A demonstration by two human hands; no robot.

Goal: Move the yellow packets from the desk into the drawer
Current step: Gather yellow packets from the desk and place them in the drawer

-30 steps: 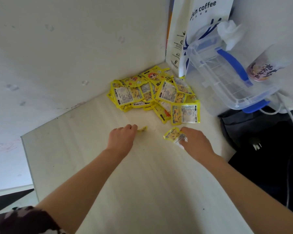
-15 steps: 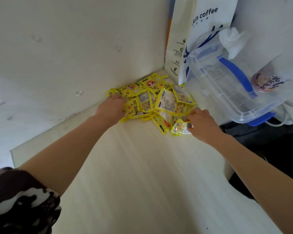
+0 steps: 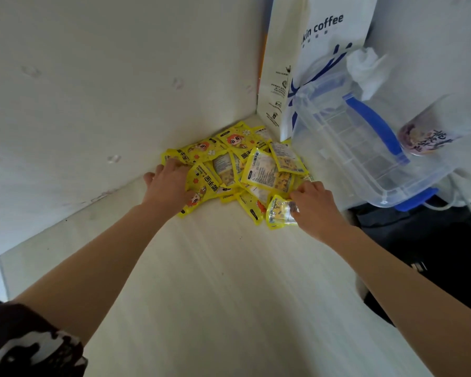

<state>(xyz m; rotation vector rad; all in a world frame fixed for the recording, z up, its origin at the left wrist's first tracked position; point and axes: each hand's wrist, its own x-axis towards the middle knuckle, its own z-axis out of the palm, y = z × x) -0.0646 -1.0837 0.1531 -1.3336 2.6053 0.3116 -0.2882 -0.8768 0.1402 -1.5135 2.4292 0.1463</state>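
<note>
Glossy foil-like yellow packets [image 3: 237, 170] lie on a matt pale wood-grain desk [image 3: 229, 281].

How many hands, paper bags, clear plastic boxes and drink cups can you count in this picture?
hands: 2 (left hand, right hand)
paper bag: 1
clear plastic box: 1
drink cup: 1
Total: 5

Packets [image 3: 237, 170] lie in desk [image 3: 229, 281] corner, left of container [image 3: 365, 148].

yellow packets [image 3: 238, 170] — glossy pouches, cartoon faces and printed labels showing | heaped and overlapping, some face up, some label side up | piled on the desk [image 3: 215, 281] in its far corner, just beside the white coffee bag [image 3: 305, 66]
</note>
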